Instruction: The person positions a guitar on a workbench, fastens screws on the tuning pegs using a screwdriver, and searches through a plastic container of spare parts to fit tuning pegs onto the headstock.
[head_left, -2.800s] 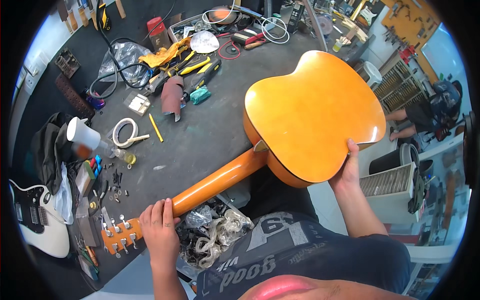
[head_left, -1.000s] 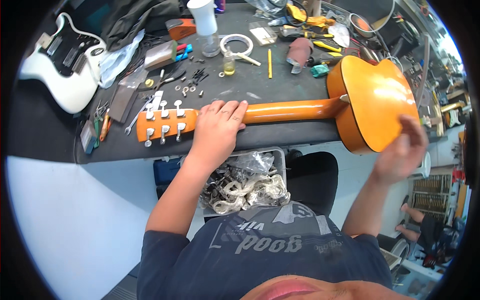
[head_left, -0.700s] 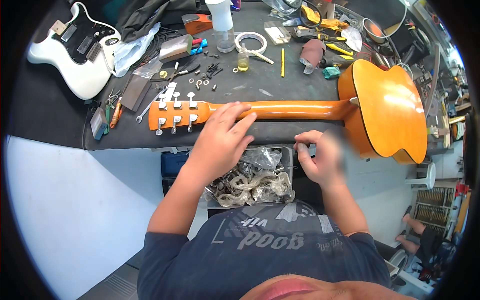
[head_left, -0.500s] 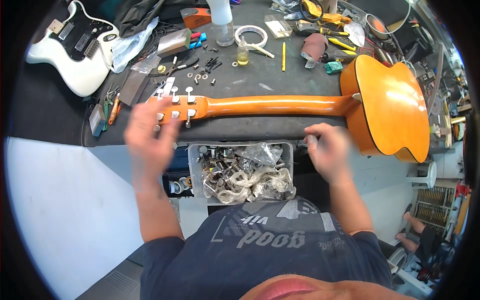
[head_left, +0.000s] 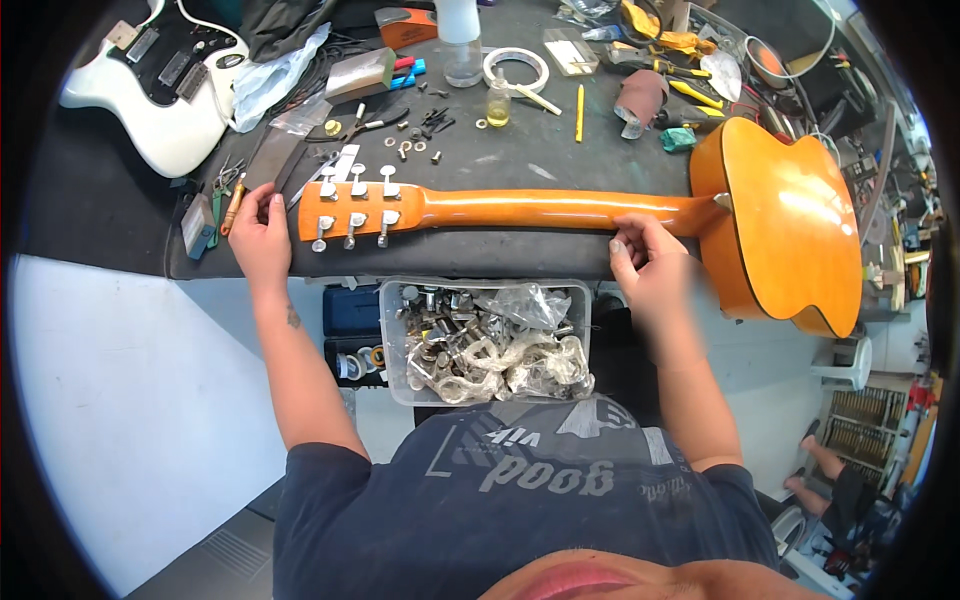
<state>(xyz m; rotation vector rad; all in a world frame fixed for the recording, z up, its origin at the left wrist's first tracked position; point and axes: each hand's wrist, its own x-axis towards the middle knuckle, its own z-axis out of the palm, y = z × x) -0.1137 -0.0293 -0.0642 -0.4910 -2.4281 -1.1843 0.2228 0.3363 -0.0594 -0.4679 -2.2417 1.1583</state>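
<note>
A guitar with a glossy orange back [head_left: 780, 215] lies face down on the dark bench. Its neck [head_left: 530, 207] runs left to the headstock [head_left: 342, 212], which carries several silver tuning machines. Just left of the headstock is my left hand [head_left: 262, 242], thumb and index finger apart. A wooden-handled tool [head_left: 233, 207] lies beside those fingers, and I see nothing held in them. Near the body end of the neck my right hand [head_left: 655, 262] has its fingers curled in toward the thumb, fingertips at the neck's near edge. What they hold, if anything, is hidden.
Below the bench edge sits a clear plastic box [head_left: 398, 390] of metal hardware and plastic bags. Behind the neck lie loose screws [head_left: 436, 122], a tape roll [head_left: 516, 70], a small bottle [head_left: 498, 105] and a yellow pencil [head_left: 579, 112]. A white guitar body [head_left: 170, 135] is at far left.
My left hand has moved left and slightly away from me, off the headstock, which now shows fully. My right hand has moved up to the neck. The view has shifted slightly.
</note>
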